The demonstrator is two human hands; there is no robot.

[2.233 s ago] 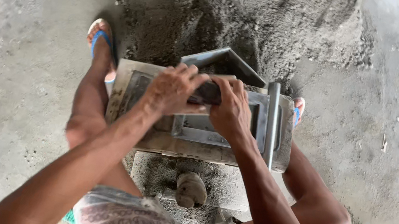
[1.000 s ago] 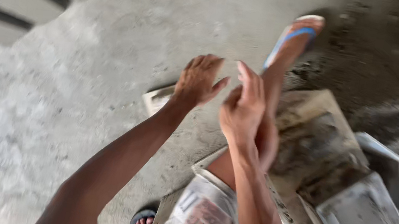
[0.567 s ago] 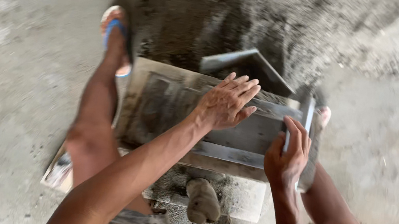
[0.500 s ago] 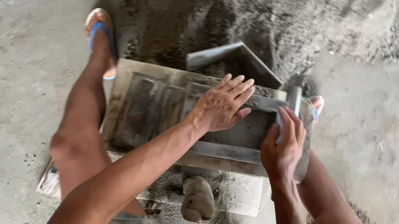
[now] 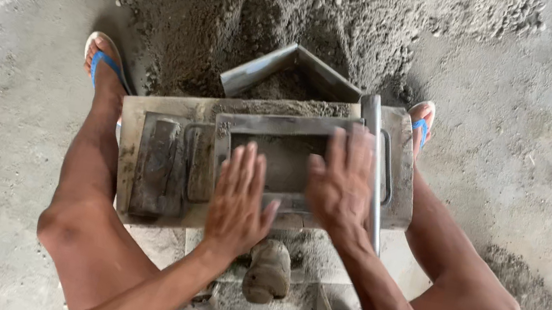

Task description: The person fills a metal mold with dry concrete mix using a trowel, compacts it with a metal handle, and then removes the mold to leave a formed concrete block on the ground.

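A grey metal block mould [image 5: 273, 126], a rectangular frame with an open hollow, lies on a wooden board [image 5: 130, 153] between my knees. My left hand [image 5: 238, 201] rests flat on the mould's near left rim, fingers spread and pointing away from me. On the mould's right part my right hand [image 5: 342, 181] lies flat as well, fingers apart, beside a metal handle bar [image 5: 374, 123]. Neither hand grips anything. A flat metal insert [image 5: 157, 161] sits on the board to the left of the mould.
A pile of dark damp sand mix [image 5: 271, 5] lies just beyond the board, with an angled metal scoop [image 5: 260, 69] stuck into it. My feet in blue sandals [image 5: 101, 62] flank the board. A rounded stone [image 5: 267, 273] sits on a concrete block below my hands.
My left hand slid from the mould's far rim to its near left rim. The right hand let go of the handle bar and now lies flat on the mould.
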